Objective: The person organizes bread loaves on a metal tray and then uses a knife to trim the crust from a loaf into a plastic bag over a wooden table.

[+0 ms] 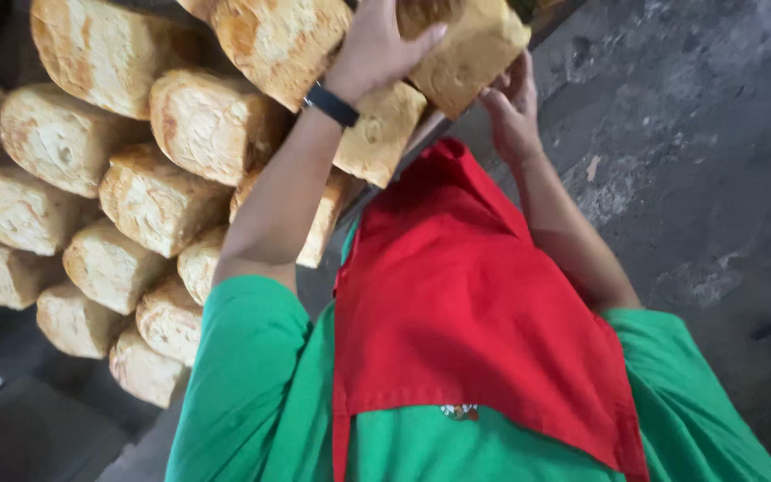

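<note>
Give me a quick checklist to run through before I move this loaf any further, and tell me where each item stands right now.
1. Left hand on the loaf: ok, fingers spread over its top.
2. Right hand supporting the loaf: ok, it touches the lower edge.
3. Loaf whole: ok on the visible faces; the far side is hidden.
4. Neighbouring loaves steady: cannot tell; they lie stacked in close rows, touching each other.
5. Red apron clear of the loaf: ok, it hangs below the hands.
6. Black wristband clear of the bread: cannot tell; it sits close against the loaf below.
</note>
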